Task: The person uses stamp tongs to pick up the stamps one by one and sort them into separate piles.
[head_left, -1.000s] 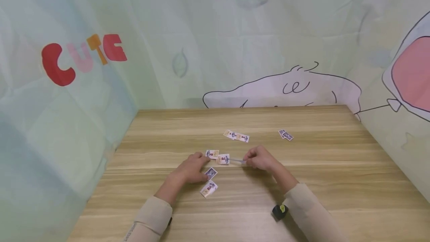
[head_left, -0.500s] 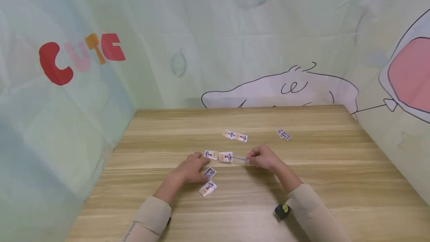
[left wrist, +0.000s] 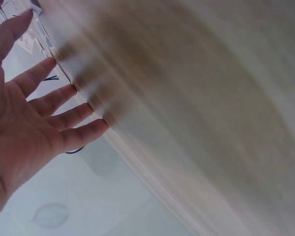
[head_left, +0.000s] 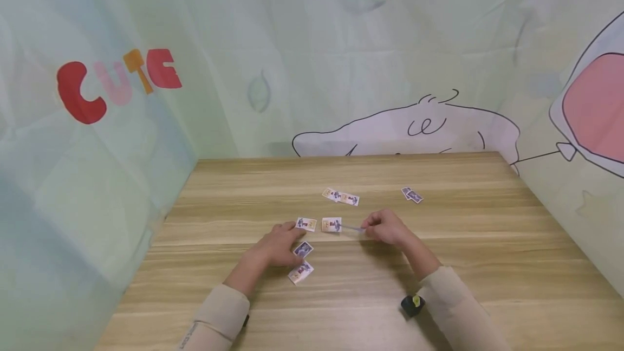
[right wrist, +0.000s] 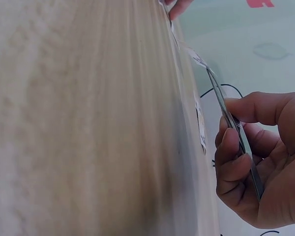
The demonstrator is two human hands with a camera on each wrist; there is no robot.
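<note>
My right hand (head_left: 387, 227) pinches a pair of metal tweezers (right wrist: 226, 110) between thumb and fingers. At the tweezers' tips is a small picture card (head_left: 330, 225), seen tilted off the table in the right wrist view. My left hand (head_left: 280, 244) lies spread at the left, its fingers straight in the left wrist view. Its fingertips are right at a second picture card (head_left: 306, 223). By the thumb are a purple-backed card (head_left: 303, 249) and, below that, another picture card (head_left: 300, 272) lying askew.
Farther back on the wooden table (head_left: 244, 183) lie two picture cards (head_left: 349, 199) end to end. Two purple-backed cards (head_left: 414, 196) overlap at the back right. A printed cloth (head_left: 273, 69) stands behind the table and along its sides. A black wrist device (head_left: 411, 305) sits by the right sleeve.
The tweezers have drawn their card right and slightly away from me, off the card beside my left fingertips, leaving a gap. My left hand has stayed nearly still.
</note>
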